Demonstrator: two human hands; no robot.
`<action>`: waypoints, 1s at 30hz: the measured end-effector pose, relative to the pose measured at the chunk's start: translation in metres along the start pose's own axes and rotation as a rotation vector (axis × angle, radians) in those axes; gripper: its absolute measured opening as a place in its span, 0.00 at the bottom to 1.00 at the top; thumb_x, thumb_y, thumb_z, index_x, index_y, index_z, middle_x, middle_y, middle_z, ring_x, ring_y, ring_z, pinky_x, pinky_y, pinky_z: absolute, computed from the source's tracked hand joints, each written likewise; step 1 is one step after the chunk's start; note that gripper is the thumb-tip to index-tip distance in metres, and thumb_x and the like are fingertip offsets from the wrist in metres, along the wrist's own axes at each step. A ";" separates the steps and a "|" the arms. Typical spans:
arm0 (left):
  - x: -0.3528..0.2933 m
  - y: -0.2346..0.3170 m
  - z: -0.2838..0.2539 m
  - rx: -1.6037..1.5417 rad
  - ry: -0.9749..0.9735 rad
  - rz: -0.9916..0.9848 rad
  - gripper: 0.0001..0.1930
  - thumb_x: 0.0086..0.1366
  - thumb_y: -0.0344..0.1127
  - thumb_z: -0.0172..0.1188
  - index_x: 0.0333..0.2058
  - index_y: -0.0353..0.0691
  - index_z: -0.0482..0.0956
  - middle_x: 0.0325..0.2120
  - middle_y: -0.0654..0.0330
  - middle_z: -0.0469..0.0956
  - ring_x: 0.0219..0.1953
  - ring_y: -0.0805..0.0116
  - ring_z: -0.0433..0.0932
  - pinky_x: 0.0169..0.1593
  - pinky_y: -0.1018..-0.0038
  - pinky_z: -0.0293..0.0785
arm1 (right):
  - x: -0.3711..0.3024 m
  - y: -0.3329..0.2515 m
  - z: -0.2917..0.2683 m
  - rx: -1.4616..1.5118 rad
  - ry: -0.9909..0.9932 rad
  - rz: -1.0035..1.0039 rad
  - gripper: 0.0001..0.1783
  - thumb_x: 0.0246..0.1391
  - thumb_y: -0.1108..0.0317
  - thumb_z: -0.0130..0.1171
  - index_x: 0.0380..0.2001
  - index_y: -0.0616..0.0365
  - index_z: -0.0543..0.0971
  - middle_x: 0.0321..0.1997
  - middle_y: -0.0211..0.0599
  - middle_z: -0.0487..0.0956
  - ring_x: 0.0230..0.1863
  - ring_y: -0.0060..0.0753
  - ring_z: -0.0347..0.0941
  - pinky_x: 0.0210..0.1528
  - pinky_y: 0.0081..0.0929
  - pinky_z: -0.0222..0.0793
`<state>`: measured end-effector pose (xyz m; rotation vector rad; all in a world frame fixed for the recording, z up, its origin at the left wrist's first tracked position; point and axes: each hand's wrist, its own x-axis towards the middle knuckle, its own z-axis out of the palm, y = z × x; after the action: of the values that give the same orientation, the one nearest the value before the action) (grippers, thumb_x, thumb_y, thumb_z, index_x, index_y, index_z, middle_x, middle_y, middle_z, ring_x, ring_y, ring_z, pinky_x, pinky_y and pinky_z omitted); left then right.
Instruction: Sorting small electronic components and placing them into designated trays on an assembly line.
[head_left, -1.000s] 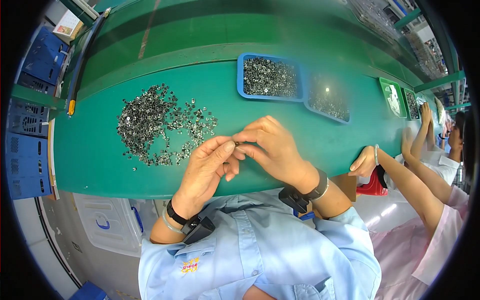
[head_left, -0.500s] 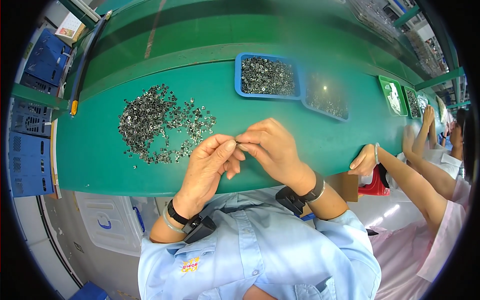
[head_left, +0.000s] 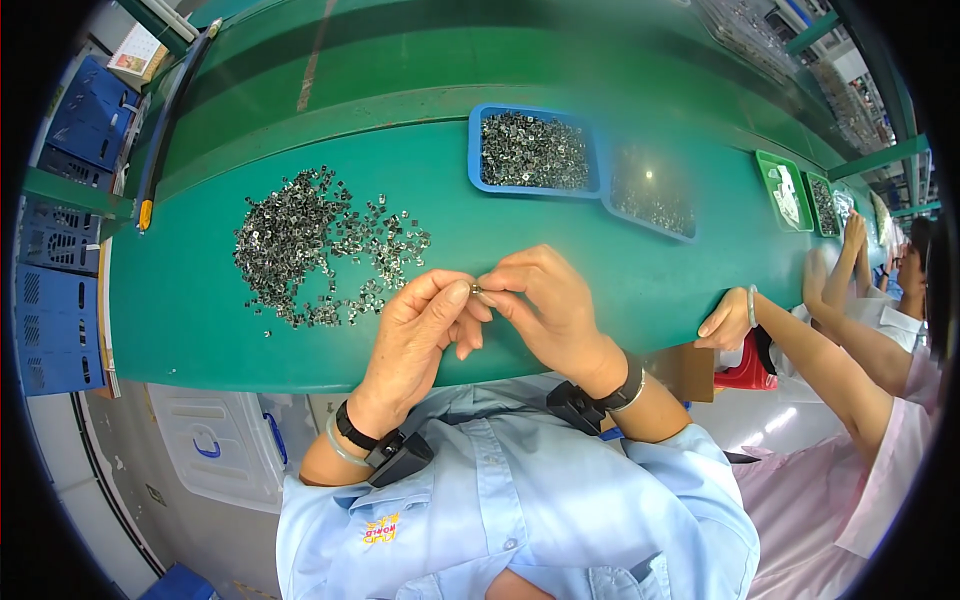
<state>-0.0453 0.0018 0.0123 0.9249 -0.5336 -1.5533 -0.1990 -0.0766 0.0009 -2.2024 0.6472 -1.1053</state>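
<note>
Over the near part of the green table, my left hand [head_left: 415, 325] and my right hand [head_left: 548, 310] meet at their fingertips. Between both thumbs and forefingers sits a small metal piece [head_left: 476, 289], mostly covered by the fingers; its exact kind is too small to tell. Left of my hands lies a heap of small, squarish, dark and silvery metal parts [head_left: 285, 240], with looser ones spread along its right side. Beyond my right hand, a blue tray [head_left: 476, 165] is filled with similar small parts.
A second blue tray [head_left: 645, 230], blurred, adjoins the first. Green trays [head_left: 790, 222] stand farther right. A co-worker's hand [head_left: 727, 318] rests at the table edge on the right. Blue crates [head_left: 62, 330] are stacked at the left; a clear lidded bin [head_left: 215, 440] sits below.
My right hand has shifted slightly down and its fingertips have drawn a little apart from my left ones, so the small metal piece shows more. The heap and trays look the same.
</note>
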 end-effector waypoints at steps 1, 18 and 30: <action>0.000 0.000 0.000 0.001 -0.004 0.009 0.09 0.68 0.36 0.52 0.37 0.36 0.74 0.28 0.60 0.77 0.24 0.78 0.72 0.25 0.82 0.68 | 0.000 0.000 0.000 -0.001 0.005 -0.001 0.10 0.43 0.75 0.65 0.33 0.55 0.77 0.33 0.32 0.76 0.35 0.34 0.73 0.35 0.28 0.69; 0.004 -0.013 -0.003 -0.134 -0.076 0.059 0.07 0.67 0.36 0.53 0.34 0.38 0.72 0.26 0.61 0.77 0.22 0.78 0.71 0.24 0.82 0.66 | -0.005 -0.009 0.003 0.037 0.070 -0.034 0.10 0.44 0.75 0.64 0.32 0.56 0.78 0.31 0.34 0.77 0.32 0.34 0.74 0.32 0.27 0.69; 0.002 0.000 0.007 -0.035 -0.039 0.041 0.07 0.67 0.35 0.52 0.35 0.38 0.72 0.25 0.61 0.76 0.21 0.76 0.70 0.24 0.81 0.65 | -0.004 -0.004 -0.003 -0.009 0.056 -0.055 0.08 0.47 0.74 0.63 0.32 0.57 0.77 0.32 0.34 0.77 0.33 0.34 0.74 0.33 0.26 0.69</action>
<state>-0.0511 -0.0011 0.0155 0.8539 -0.5480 -1.5415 -0.2033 -0.0724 0.0032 -2.2153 0.6195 -1.1977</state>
